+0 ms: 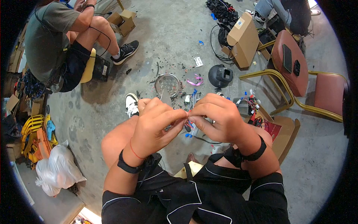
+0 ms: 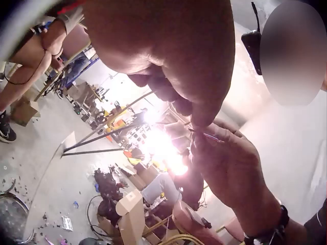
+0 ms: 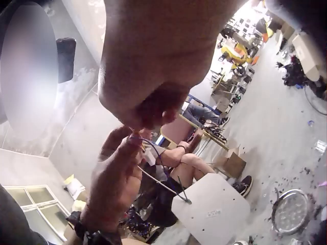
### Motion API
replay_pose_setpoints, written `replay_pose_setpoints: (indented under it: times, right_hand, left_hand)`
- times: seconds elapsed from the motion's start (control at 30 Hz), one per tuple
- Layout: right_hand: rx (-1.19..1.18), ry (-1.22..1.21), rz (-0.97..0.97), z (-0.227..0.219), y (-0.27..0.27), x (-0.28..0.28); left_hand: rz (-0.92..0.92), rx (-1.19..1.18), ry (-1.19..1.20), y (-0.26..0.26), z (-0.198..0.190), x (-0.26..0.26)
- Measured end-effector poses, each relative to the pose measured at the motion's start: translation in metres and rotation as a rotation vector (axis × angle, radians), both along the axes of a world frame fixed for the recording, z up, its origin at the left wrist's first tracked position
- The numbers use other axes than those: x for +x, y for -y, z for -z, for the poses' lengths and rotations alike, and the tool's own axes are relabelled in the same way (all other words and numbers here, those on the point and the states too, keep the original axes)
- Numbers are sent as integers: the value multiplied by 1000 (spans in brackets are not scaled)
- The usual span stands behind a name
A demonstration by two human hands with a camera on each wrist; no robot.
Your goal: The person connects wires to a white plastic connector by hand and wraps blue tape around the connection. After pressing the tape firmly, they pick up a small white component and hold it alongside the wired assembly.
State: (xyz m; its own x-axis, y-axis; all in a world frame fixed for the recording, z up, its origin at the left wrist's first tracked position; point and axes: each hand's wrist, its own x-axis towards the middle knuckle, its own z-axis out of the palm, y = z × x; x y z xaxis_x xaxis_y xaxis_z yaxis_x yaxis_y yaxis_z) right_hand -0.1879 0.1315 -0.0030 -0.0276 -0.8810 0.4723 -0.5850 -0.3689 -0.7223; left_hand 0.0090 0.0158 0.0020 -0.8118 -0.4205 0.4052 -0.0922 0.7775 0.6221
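In the center of the frame, the left hand (image 1: 154, 125) and the right hand (image 1: 218, 115) both pinch thin wires (image 1: 189, 118) between fingertips, held close together, probably to keep the ends steady for joining.

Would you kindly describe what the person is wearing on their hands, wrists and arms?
Both hands are bare, with no gloves. The left hand has a black strap round its wrist and a thin red string just above it. The right hand has a similar black strap round its wrist. The forearms are uncovered; the black clothing with white piping lies below them.
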Motion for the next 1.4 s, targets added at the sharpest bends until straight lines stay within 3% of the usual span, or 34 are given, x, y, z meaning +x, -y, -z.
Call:
replay_pose_setpoints:
  times: [0.13, 0.2, 0.23, 0.3, 0.33, 0.4, 0.53, 0.6, 0.63, 0.7, 0.93, 1.07, 1.13, 1.17, 1.23, 1.27, 1.33, 1.4]
  right_hand:
    - [156, 121, -55, -5, -2, 0]
    - [370, 311, 33, -6, -4, 3]
    - [371, 311, 32, -7, -5, 4]
    - [597, 571, 49, -7, -5, 5]
    - [596, 572, 48, -7, -4, 2]
    - [1047, 1230, -79, -6, 0, -10]
    - [1023, 1346, -179, 5, 0, -8]
    - [632, 710, -29, 0, -6, -1]
    - [632, 709, -31, -2, -4, -3]
    - [74, 51, -30, -6, 1, -8]
    - [-113, -361, -45, -5, -2, -8]
    - [-102, -363, -64, -2, -1, -4]
    - [-36, -138, -24, 4, 0, 1]
    - [-36, -137, -23, 3, -1, 3]
    - [334, 234, -12, -1, -4, 6]
    - [333, 233, -12, -3, -3, 4]
    - [1045, 1099, 3, -6, 2, 1]
    - [986, 1059, -9, -1, 1, 3]
  left_hand:
    - [-6, -115, -52, 0, 1, -1]
    - [-22, -226, -67, -1, 2, -1]
    - [-22, -226, -66, 0, 3, 0]
    - [15, -273, -46, 2, 4, 2]
    - [16, -273, -45, 2, 3, 2]
    - [54, -328, -36, 1, 1, 2]
    - [16, -272, -24, 0, 2, 0]
    - [-20, -117, -16, 2, -3, -1]
    - [-22, -117, -16, 2, -5, -1]
    - [12, -18, 21, 2, -8, -1]
    - [32, 88, 25, 1, -3, -1]
    - [60, -36, 37, 2, -2, 0]
    - [71, -95, 43, 2, -1, 1]
    - [67, -145, 35, 2, 0, 1]
    - [64, -196, 25, 0, 1, 2]
    - [60, -242, 26, 0, 1, 2]
    - [52, -290, 27, -1, 1, 3]
    - [51, -319, 46, -2, 1, 2]
